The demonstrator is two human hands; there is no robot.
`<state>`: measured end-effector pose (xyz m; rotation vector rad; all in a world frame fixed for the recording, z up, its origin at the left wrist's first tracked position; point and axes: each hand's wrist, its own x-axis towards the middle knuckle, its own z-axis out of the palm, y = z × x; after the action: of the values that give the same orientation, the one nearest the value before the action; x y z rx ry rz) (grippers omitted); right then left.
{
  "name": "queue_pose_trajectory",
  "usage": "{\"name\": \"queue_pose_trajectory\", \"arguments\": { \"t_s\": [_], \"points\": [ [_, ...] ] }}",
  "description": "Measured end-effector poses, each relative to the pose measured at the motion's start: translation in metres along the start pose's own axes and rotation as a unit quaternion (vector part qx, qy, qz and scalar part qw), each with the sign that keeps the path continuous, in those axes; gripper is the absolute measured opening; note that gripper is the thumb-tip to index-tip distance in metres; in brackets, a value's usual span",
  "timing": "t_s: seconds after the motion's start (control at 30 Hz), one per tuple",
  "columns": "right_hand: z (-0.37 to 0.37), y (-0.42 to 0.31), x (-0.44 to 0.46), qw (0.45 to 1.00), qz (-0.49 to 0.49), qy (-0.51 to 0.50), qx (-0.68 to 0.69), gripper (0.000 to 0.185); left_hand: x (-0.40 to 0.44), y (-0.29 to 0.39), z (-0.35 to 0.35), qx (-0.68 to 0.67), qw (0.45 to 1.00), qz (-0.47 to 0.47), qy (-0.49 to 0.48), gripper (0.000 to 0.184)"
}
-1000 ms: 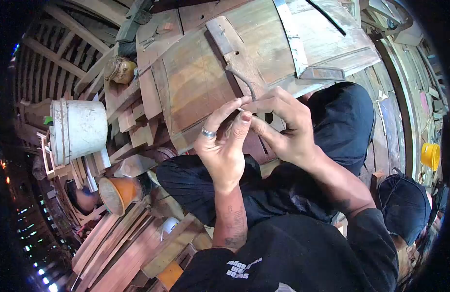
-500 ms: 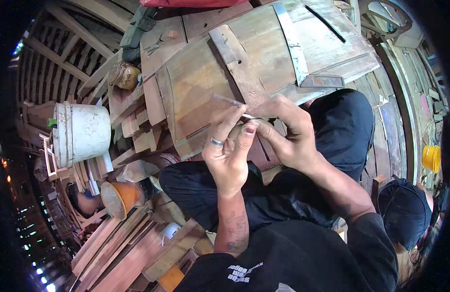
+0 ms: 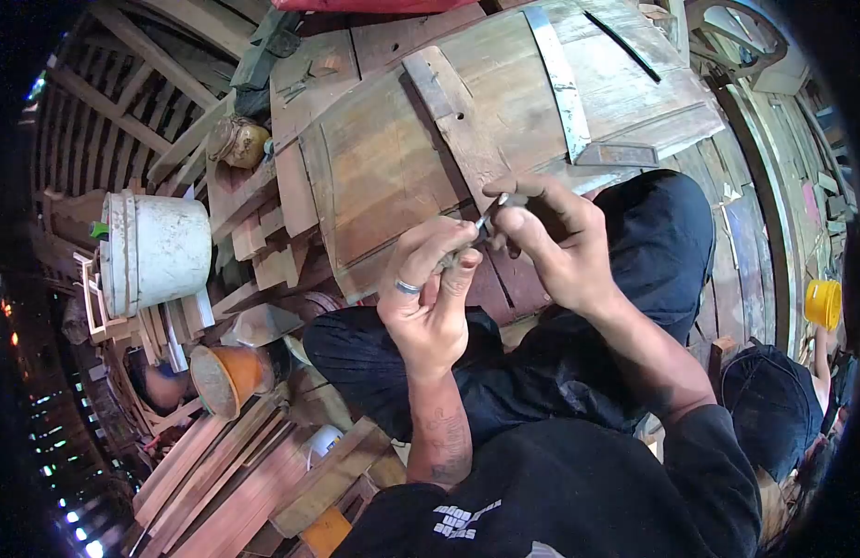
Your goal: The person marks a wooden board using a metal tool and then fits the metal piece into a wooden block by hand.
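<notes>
A slim, pale, shiny stick-like piece [image 3: 487, 217] sits between my two hands above my lap; its exact kind is too small to make out. My left hand [image 3: 428, 293], with a ring on one finger, pinches its lower end between thumb and fingertips. My right hand [image 3: 565, 246] curls thumb and fingers at its upper end. Just beyond my hands lies a wide wooden panel [image 3: 374, 167], with a short brown board [image 3: 463, 121] resting across it. A try square with a metal blade [image 3: 555, 79] and dark stock [image 3: 616, 154] lies on the panel's right part.
A thin black rod [image 3: 622, 45] lies at the panel's far right. To the left stand a white bucket [image 3: 170, 253], a jar [image 3: 239, 142] and an orange container [image 3: 227, 379]. Stacked planks [image 3: 235, 493] lie lower left. A person in a dark cap [image 3: 772, 409] sits at right near a yellow container [image 3: 822, 303].
The slim piece has turned steeper between my fingers. My left fingers have curled in more, and my right fingers have shifted, with the thumb now raised. The co-worker's arm now reaches toward the yellow container.
</notes>
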<state>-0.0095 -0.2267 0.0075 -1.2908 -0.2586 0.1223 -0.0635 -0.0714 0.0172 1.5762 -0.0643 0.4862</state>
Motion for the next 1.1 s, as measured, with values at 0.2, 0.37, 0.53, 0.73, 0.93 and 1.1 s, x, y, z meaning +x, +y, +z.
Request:
{"name": "queue_pose_trajectory", "arguments": {
  "t_s": [0.2, 0.37, 0.53, 0.73, 0.93, 1.1],
  "points": [
    [-0.002, 0.004, 0.001, 0.999, -0.022, 0.021, 0.018, 0.027, 0.004, -0.002, 0.004, 0.057, 0.994, 0.082, -0.039, 0.023],
    [-0.002, 0.006, 0.002, 1.0, 0.001, 0.023, 0.021, 0.026, 0.004, -0.006, -0.003, 0.091, 0.988, 0.104, -0.066, 0.021],
    [-0.002, 0.007, 0.001, 1.0, -0.005, -0.005, 0.006, 0.03, 0.004, -0.007, -0.005, 0.081, 0.991, 0.094, -0.049, 0.021],
    [-0.003, 0.005, 0.002, 0.999, -0.022, -0.029, -0.023, 0.034, 0.002, -0.009, -0.008, 0.101, 0.99, 0.085, -0.052, 0.019],
    [-0.004, 0.002, 0.005, 0.998, -0.037, -0.037, -0.038, 0.033, 0.0, -0.006, -0.007, 0.088, 0.994, 0.058, -0.032, 0.018],
    [-0.004, 0.011, 0.003, 0.995, -0.063, -0.015, -0.074, 0.031, 0.001, -0.01, -0.005, 0.073, 0.991, 0.095, -0.052, 0.019]
  ]
}}
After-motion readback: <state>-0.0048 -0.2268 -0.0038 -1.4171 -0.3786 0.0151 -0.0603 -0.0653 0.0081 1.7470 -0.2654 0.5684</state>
